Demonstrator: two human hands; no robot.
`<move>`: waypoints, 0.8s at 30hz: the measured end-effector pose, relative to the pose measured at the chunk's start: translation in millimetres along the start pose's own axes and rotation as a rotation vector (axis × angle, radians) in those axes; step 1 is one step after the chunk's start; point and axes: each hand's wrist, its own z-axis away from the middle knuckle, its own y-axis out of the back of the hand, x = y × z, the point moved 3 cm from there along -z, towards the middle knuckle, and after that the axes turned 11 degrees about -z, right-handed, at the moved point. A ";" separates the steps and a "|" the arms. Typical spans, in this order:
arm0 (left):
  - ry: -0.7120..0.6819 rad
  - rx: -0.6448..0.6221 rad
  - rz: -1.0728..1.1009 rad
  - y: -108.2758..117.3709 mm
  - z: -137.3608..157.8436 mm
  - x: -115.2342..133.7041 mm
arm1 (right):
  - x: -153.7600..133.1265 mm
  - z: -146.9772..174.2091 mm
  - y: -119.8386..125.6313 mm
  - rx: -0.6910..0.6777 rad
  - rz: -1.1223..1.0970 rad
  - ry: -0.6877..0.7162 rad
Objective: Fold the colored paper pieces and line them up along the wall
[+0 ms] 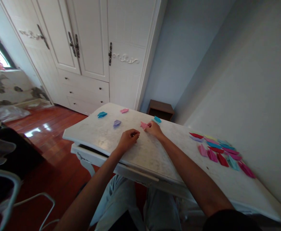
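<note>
My right hand point(155, 129) is over the far side of the white table, its fingers closed on a pink folded paper piece point(144, 125). Closer to the front edge, my left hand point(128, 140) has its fingers curled in, with nothing visible in them. Beyond and to the left of it lie a purple folded paper point(117, 123), a blue folded paper point(102, 114) and another pink folded paper point(124, 110). Just behind my right hand is a bright blue folded paper point(157, 119) with a paler one partly hidden beside it.
On the right of the white table point(169, 154), several coloured folded papers point(218, 146) lie in rows near the wall. A drawer point(137, 171) at the front is slightly pulled out. Behind stand a white wardrobe point(92, 67) and a brown cabinet point(161, 107).
</note>
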 end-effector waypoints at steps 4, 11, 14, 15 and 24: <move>-0.009 -0.002 -0.016 -0.2 -1.7 0.5 | 5.5 14.3 5.4 0.008 -0.094 0.064; -0.002 -0.011 -0.021 0.0 -2.7 -2.2 | 16.7 62.2 37.9 0.026 -0.719 0.092; 0.017 -0.001 -0.085 0.6 -0.9 -0.3 | 26.3 94.5 65.8 0.080 -0.889 0.070; 0.025 0.015 -0.115 -0.6 0.3 2.1 | 31.4 106.0 76.2 0.106 -0.928 0.056; -0.053 -0.137 -0.020 -100.2 29.8 73.5 | 132.0 193.8 179.5 0.539 -0.946 -0.140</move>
